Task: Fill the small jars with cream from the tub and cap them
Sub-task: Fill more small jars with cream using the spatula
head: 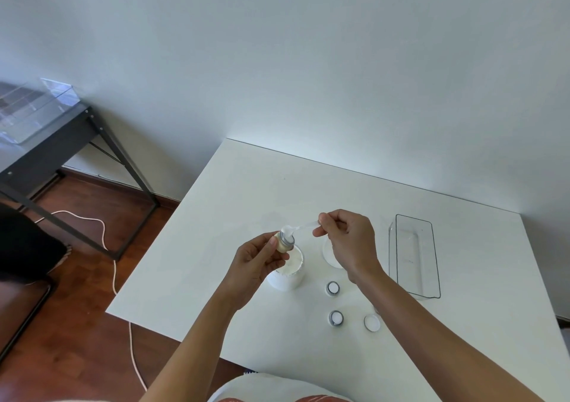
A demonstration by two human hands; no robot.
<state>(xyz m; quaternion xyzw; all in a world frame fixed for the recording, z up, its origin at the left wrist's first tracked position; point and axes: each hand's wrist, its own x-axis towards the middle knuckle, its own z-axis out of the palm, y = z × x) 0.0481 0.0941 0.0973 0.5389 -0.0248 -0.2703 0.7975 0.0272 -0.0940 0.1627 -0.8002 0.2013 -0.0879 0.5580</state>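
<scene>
My left hand (257, 261) holds a small jar (285, 241) tilted above the open white cream tub (288, 273). My right hand (347, 241) pinches a clear plastic spatula (300, 226) whose tip, loaded with white cream, touches the jar's mouth. Two more small jars (332, 287) (336, 317) stand uncapped on the white table in front of the tub, both showing white inside. A small white cap (372, 323) lies to their right. The tub's white lid (329, 255) lies behind my right hand, partly hidden.
A clear rectangular tray (415, 255) stands at the right of the white table (246, 201). The table's left edge drops to a wooden floor with a white cable (114, 266). A dark metal-framed glass desk (46, 142) stands at far left.
</scene>
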